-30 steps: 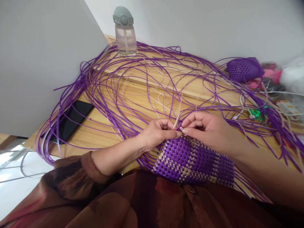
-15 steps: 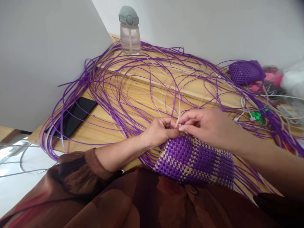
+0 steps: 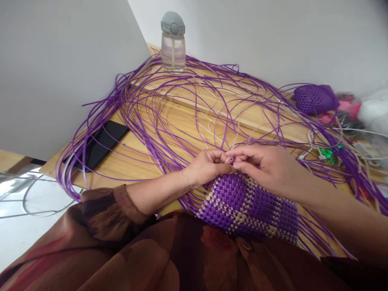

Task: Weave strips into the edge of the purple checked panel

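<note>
A woven panel (image 3: 251, 202) of purple and cream plastic strips lies at the table's near edge, against my clothing. At its upper edge my left hand (image 3: 209, 165) is closed, thumb and forefinger pinching the weave. My right hand (image 3: 260, 163) meets it there, fingertips pinched on strips beside a small purple loop (image 3: 232, 160). Exactly which strip each fingertip grips is partly hidden. Long loose purple strips (image 3: 142, 137) run out from the panel to the left and right and curl over the table.
A water bottle (image 3: 173, 48) with a grey lid stands at the back. Under strips at the left lies a black phone (image 3: 103, 143). At the right are a purple mesh bundle (image 3: 315, 99), plastic bags (image 3: 374, 103) and green bits (image 3: 330, 154). Walls border the wooden table (image 3: 169, 121).
The cream strip that stood up between my fingertips no longer stands there, and a purple loop shows instead. My right hand has turned slightly. The whole view has shifted a little.
</note>
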Tool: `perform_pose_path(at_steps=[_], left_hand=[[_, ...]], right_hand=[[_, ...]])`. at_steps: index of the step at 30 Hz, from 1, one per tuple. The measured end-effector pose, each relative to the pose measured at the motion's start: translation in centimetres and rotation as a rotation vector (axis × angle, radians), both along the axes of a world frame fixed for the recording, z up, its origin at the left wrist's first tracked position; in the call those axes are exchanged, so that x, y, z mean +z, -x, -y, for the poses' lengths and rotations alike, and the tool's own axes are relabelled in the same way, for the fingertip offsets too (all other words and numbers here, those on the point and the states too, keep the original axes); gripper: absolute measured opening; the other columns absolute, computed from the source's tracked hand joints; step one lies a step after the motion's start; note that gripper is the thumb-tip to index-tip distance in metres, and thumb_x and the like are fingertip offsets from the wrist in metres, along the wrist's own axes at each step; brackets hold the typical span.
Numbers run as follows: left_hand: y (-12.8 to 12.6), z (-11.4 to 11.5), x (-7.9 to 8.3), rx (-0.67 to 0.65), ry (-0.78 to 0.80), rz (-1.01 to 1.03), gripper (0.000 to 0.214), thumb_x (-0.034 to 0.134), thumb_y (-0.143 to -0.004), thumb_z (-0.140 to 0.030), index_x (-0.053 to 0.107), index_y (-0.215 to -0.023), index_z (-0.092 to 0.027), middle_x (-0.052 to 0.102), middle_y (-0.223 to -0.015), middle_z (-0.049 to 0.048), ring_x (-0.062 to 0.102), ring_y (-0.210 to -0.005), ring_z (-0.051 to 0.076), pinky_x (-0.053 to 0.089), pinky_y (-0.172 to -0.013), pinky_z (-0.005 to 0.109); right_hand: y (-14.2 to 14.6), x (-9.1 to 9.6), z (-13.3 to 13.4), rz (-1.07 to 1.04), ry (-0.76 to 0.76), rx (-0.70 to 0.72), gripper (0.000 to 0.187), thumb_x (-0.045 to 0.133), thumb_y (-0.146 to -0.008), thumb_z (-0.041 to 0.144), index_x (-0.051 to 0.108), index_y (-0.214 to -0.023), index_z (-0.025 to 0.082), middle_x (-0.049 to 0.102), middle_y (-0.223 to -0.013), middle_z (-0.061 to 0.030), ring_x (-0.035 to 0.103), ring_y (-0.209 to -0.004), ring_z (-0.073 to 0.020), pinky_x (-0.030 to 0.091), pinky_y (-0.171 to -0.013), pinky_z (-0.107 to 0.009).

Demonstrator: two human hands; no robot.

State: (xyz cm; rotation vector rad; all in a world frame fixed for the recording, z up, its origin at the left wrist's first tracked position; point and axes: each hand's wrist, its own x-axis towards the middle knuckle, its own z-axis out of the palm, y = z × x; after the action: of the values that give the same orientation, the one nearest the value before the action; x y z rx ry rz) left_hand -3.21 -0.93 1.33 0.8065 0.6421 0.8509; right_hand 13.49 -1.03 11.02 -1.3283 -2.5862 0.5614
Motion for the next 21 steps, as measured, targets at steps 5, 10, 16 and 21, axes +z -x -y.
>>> perform_pose_path(at_steps=[5,10,16,21], left_hand=[[0.2,-0.1,0.0,-0.006,-0.033,-0.054,0.027,0.082,-0.061,-0.023,0.059,-0.068,-0.012,0.056,-0.058,-0.0048,0.044,-0.050,0.004,0.028,-0.052,0.022],[0.1,-0.2,-0.1,-0.013,-0.055,-0.009,0.026,0.081,-0.060,-0.021,0.060,-0.071,-0.011,0.060,-0.064,-0.0022,0.050,-0.056,0.006,0.035,-0.057,0.022],[0.1,-0.1,0.0,-0.015,-0.085,-0.063,0.026,0.080,-0.062,-0.024,0.058,-0.068,-0.012,0.053,-0.059,-0.0048,0.042,-0.052,0.004,0.028,-0.053,0.021],[0.2,-0.4,-0.2,0.023,-0.116,-0.153,0.025,0.078,-0.061,-0.026,0.057,-0.066,-0.013,0.051,-0.055,-0.0053,0.040,-0.049,0.005,0.028,-0.050,0.021]], right_hand=[[-0.7,0.2,0.6,0.057,-0.068,-0.001,0.035,0.055,-0.091,0.018,0.065,-0.124,0.024,0.075,-0.096,0.0004,0.069,-0.081,-0.0146,0.052,-0.073,-0.028],[0.3,-0.2,0.6,0.046,-0.255,0.050,0.029,0.053,-0.090,0.014,0.068,-0.115,0.017,0.070,-0.109,-0.0079,0.066,-0.099,-0.0191,0.051,-0.088,-0.032],[1.4,0.2,-0.7,0.081,-0.136,-0.036,0.009,0.063,-0.082,0.021,0.071,-0.081,0.017,0.069,-0.087,-0.0056,0.064,-0.078,-0.0173,0.049,-0.073,-0.031],[3.4,2.5,-0.9,0.104,0.061,-0.116,0.014,0.063,-0.081,0.025,0.066,-0.068,0.020,0.063,-0.069,-0.0015,0.055,-0.059,-0.0134,0.042,-0.054,-0.028]])
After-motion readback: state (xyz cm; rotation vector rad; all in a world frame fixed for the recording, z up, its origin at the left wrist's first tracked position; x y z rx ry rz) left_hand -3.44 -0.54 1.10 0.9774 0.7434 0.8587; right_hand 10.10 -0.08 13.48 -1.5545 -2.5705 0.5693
